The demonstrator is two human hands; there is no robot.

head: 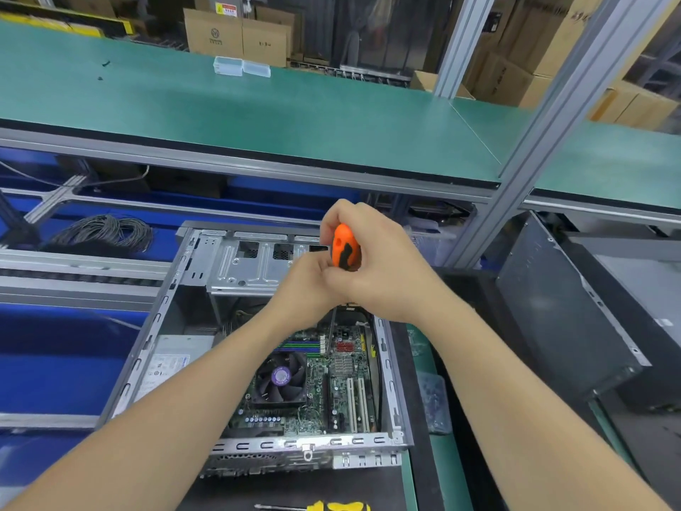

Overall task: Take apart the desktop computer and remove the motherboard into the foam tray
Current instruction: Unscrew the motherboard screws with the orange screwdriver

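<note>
1. The right hand (383,267) wraps its fingers round the top of the orange-handled screwdriver (345,247), palm over the butt. This grip probably lets it press down while turning.
2. The left hand (309,285) curls its fingers against the lower end of the handle, apparently to steady the tool. Exactly what its fingertips pinch is hidden behind the knuckles.
3. The thin shaft drops from under the hands toward the far edge of the motherboard (331,381). The tip and any screw are too small to make out, but this looks like a mounting screw being worked.
4. The motherboard still lies flat inside the open desktop case (306,442), with its CPU fan (280,378) on it. The power supply (166,363) is at its left and the drive cage (250,267) is beyond it.
5. The case lies on its side with the open face up, which gives straight access from above.
6. A grey side panel (567,307) rests to the right, out of the way.
7. A second, yellow-handled screwdriver (331,507) lies near the front edge, within reach.
8. I cannot pick out a foam tray for certain.
</note>
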